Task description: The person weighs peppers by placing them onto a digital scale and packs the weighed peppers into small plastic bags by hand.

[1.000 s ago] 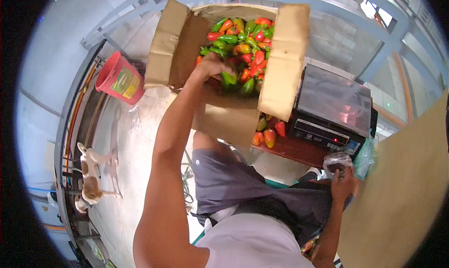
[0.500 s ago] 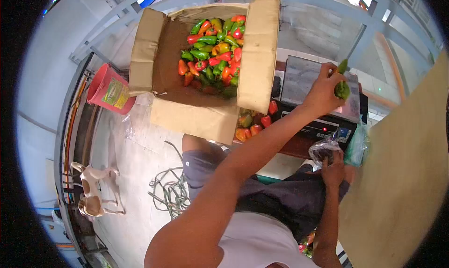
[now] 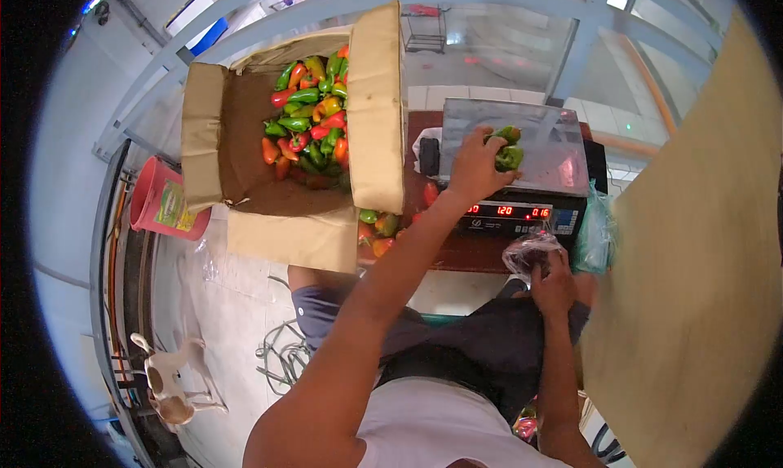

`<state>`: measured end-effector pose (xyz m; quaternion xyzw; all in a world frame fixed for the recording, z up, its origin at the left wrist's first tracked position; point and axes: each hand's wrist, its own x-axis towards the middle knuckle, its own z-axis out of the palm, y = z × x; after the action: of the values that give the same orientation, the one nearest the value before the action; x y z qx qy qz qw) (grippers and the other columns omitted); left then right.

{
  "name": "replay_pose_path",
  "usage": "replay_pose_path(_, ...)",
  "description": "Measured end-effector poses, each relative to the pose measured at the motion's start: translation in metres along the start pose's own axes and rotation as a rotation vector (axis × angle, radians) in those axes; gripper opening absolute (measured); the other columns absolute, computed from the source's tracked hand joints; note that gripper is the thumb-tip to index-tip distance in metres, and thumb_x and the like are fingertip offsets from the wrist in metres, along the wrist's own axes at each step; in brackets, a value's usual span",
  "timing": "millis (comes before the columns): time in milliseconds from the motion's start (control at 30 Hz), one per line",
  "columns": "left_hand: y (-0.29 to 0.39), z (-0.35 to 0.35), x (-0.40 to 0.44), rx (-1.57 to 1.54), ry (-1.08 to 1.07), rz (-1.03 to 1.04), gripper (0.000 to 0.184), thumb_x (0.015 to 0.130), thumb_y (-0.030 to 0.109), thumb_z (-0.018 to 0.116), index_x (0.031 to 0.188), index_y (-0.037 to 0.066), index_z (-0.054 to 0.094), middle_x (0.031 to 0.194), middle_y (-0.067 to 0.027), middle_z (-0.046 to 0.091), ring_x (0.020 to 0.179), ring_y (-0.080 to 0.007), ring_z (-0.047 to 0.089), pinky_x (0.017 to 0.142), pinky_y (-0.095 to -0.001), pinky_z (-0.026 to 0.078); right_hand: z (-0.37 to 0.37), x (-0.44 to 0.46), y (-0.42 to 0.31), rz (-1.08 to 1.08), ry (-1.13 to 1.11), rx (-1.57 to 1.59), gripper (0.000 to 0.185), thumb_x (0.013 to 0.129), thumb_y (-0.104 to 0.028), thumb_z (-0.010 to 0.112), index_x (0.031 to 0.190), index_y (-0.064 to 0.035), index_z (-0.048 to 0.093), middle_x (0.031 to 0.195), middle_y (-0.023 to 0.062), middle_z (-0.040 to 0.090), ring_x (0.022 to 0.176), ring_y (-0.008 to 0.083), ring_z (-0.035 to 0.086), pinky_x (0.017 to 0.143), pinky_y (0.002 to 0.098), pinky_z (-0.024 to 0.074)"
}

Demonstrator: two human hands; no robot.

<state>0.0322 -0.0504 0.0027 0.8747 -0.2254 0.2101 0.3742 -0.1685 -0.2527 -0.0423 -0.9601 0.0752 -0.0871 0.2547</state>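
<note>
The cardboard box point(image 3: 377, 117), upper left of the frame, has its flaps spread, likely for easy reach. Right of it sits the scale point(image 3: 538, 125), its lit display facing the person. The hands are apart: the right hand point(image 3: 553, 287) grips a clear plastic bag point(image 3: 526, 254), perhaps steadying it; the left hand point(image 3: 477, 166) is clamped on green peppers point(image 3: 510, 156) over the scale's plate.

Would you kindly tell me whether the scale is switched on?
It is on: the scale shows lit red digits on its front.
</note>
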Motion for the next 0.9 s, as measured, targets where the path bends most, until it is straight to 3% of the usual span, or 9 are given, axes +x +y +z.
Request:
replay_pose_path(300,-0.003,-0.002,-0.016,0.154,-0.016,0.129,0.061,0.070,0.034,0.084,0.124,0.016,0.063,0.131,-0.0188,0.050,0.122,-0.0415,0.048,0.102,-0.0530,0.039,-0.001,0.000,-0.001,0.016,-0.040,-0.070,0.037,0.083,-0.019,0.064,0.117,-0.0046,0.057,0.125,0.0178,0.057,0.106,0.0423,0.061,0.084,0.0505,0.0510)
replay_pose_path(567,0.004,-0.010,-0.036,0.159,-0.022,0.043,0.063,0.078,0.027,0.079,0.134,0.012,0.054,0.141,-0.0260,0.043,0.130,-0.0459,0.043,0.106,-0.0552,0.036,0.003,-0.004,-0.001,0.028,-0.082,-0.119,0.046,0.086,-0.020,0.063,0.129,-0.0039,0.055,0.136,0.0209,0.053,0.112,0.0441,0.060,0.092,0.0504,0.0498)
replay_pose_path(600,0.025,-0.028,-0.035,0.108,-0.036,0.005,0.062,0.079,0.026,0.078,0.135,0.011,0.053,0.142,-0.0264,0.042,0.131,-0.0448,0.043,0.105,-0.0546,0.038,0.005,-0.001,-0.001,0.019,-0.089,-0.115,0.047,0.087,-0.020,0.063,0.130,-0.0041,0.054,0.138,0.0212,0.052,0.112,0.0446,0.059,0.093,0.0509,0.0495)
replay_pose_path(667,0.083,-0.095,-0.045,-0.137,0.030,0.179,0.054,0.081,0.023,0.076,0.130,0.010,0.058,0.130,-0.0235,0.054,0.118,-0.0397,0.057,0.095,-0.0471,0.049,0.012,-0.002,0.009,-0.012,-0.056,-0.081,0.048,0.087,-0.019,0.063,0.131,-0.0025,0.054,0.139,0.0219,0.051,0.114,0.0447,0.059,0.095,0.0501,0.0489)
replay_pose_path(733,0.115,-0.176,-0.044,0.036,0.232,0.450,0.035,0.083,0.019,0.074,0.115,0.007,0.066,0.108,-0.0173,0.065,0.099,-0.0326,0.067,0.083,-0.0385,0.055,0.014,-0.004,0.008,0.014,-0.056,-0.091,0.048,0.088,-0.020,0.063,0.131,-0.0009,0.053,0.139,0.0220,0.051,0.116,0.0446,0.057,0.095,0.0490,0.0484)
replay_pose_path(767,0.120,-0.217,-0.040,0.279,0.198,0.343,0.027,0.084,0.016,0.074,0.108,0.005,0.068,0.101,-0.0146,0.067,0.092,-0.0291,0.068,0.081,-0.0364,0.055,0.008,-0.003,0.001,0.040,-0.074,-0.116,0.048,0.089,-0.022,0.063,0.130,-0.0001,0.053,0.138,0.0217,0.051,0.118,0.0444,0.056,0.096,0.0483,0.0482)
replay_pose_path(833,0.074,-0.276,-0.018,0.186,0.481,0.247,0.013,0.086,0.011,0.072,0.096,0.003,0.070,0.095,-0.0116,0.070,0.084,-0.0218,0.069,0.076,-0.0340,0.054,0.008,-0.005,-0.001,0.051,-0.083,-0.137,0.047,0.090,-0.023,0.063,0.129,0.0008,0.053,0.137,0.0213,0.052,0.120,0.0442,0.055,0.096,0.0474,0.0478)
replay_pose_path(900,-0.020,-0.326,0.008,0.256,0.425,-0.051,0.018,0.087,0.013,0.071,0.101,0.002,0.068,0.097,-0.0136,0.070,0.086,-0.0274,0.069,0.074,-0.0364,0.054,0.013,-0.003,0.005,0.023,-0.054,-0.130,0.046,0.090,-0.023,0.064,0.128,0.0011,0.054,0.136,0.0210,0.053,0.120,0.0442,0.054,0.097,0.0470,0.0473)
